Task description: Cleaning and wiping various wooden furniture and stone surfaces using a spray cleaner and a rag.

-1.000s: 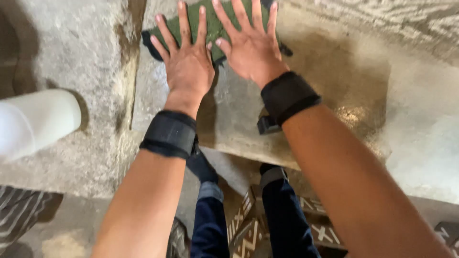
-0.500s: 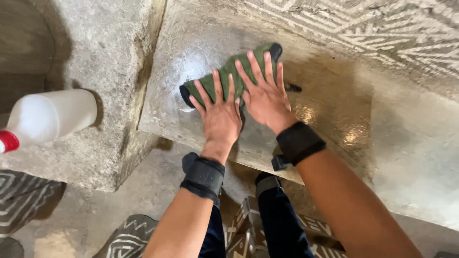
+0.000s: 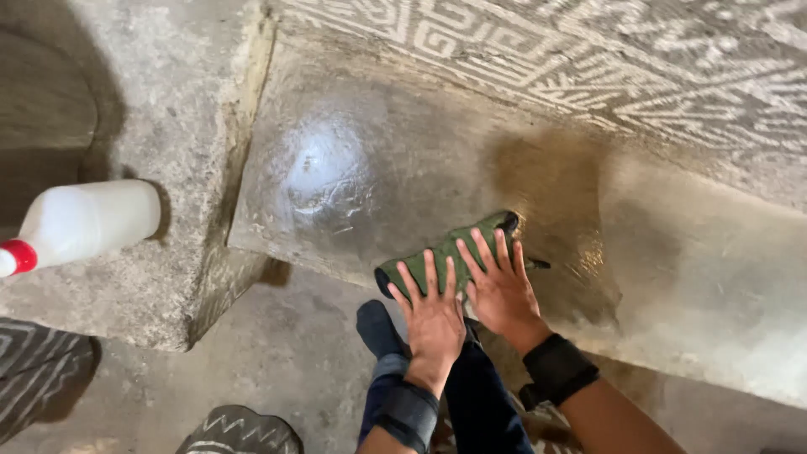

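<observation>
A green cloth [image 3: 450, 245] lies flat on a wet, shiny stone slab [image 3: 370, 176], close to its near edge. My left hand [image 3: 433, 313] presses on the cloth's near left part with fingers spread. My right hand [image 3: 502, 286] lies beside it, palm down on the cloth's right part, fingers also spread. Both wrists wear black bands. The hands touch side by side and cover much of the cloth.
A white plastic bottle [image 3: 84, 223] with a red cap lies on its side on a rough concrete ledge [image 3: 160, 109] at the left. A white geometric pattern [image 3: 588, 59] runs along the surface behind the slab. My legs in dark trousers [image 3: 471, 395] show below.
Both hands and the cloth have slid toward me, from the far part of the slab to its near edge. The view has tilted, so the bottle and the patterned surface show more.
</observation>
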